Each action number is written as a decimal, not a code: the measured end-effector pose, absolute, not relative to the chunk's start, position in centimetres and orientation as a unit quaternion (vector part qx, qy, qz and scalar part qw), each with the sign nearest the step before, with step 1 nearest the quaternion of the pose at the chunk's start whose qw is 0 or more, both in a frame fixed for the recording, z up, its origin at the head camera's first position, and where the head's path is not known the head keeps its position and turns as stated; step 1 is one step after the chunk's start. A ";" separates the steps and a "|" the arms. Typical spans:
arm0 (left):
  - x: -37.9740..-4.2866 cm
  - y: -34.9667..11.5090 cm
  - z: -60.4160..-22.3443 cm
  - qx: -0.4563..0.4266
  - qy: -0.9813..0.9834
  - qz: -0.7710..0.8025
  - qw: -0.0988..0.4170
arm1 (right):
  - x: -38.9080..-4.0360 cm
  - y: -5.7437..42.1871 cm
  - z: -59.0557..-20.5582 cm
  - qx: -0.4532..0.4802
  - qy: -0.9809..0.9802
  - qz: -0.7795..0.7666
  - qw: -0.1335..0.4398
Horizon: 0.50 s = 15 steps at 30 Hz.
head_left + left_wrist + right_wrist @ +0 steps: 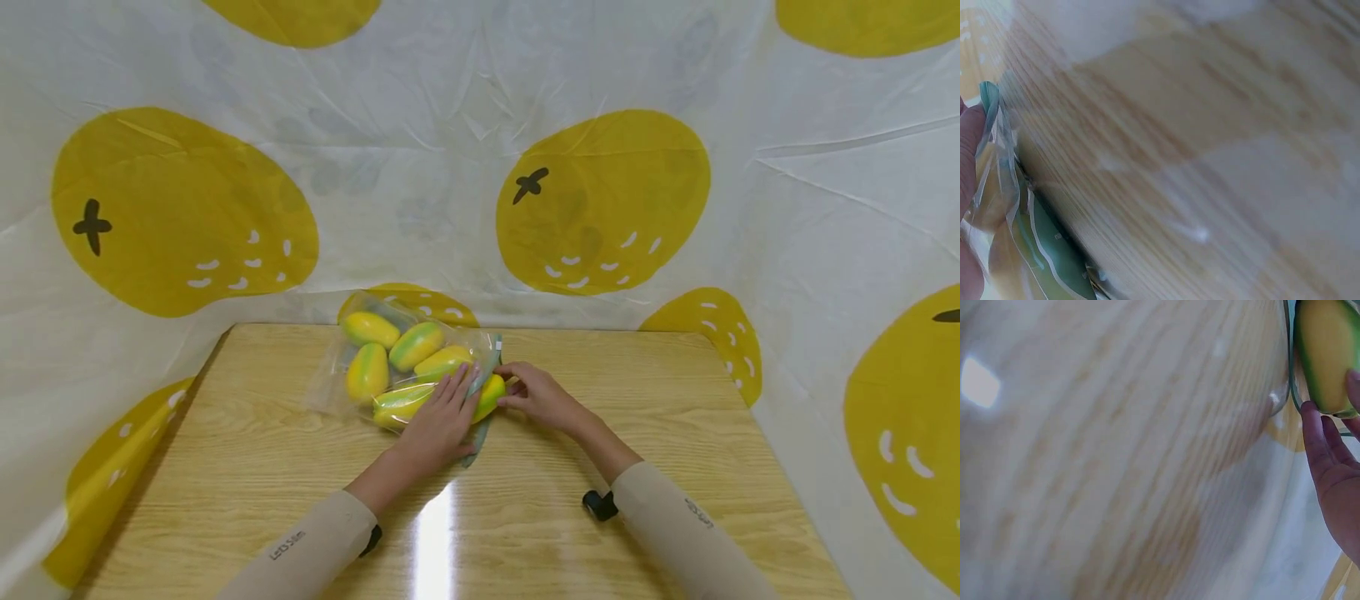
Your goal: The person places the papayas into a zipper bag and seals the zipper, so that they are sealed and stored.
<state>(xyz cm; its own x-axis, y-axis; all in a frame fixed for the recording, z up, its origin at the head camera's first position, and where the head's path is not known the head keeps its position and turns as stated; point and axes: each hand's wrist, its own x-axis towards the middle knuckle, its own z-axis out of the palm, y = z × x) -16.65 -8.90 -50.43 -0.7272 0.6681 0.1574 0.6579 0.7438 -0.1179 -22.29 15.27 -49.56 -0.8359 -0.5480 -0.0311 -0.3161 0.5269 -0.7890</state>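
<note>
A clear plastic zip bag (324,392) lies on the wooden table with several yellow-green mangoes (367,372) inside. My left hand (438,421) rests across the top of the bag, fingers stretched toward its mouth. In the left wrist view, part of that hand shows beside the bag's green edge (1060,250). One mango (490,397) sits at the bag's mouth, its end showing past the edge. My right hand (540,396) holds this end between thumb and fingers. The right wrist view shows the same mango (1329,356) with fingertips at its tip.
The wooden table (637,517) extends around the bag on both sides and in front. A white cloth (420,208) printed with big yellow fruit hangs behind and along both sides. Dark wrist cameras (600,504) sit at the beige sleeves (675,517).
</note>
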 end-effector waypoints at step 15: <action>-16.7 -8.9 -50.6 -0.351 -0.929 0.032 0.109 | -23.6 14.0 -48.9 -0.160 0.867 -0.462 0.095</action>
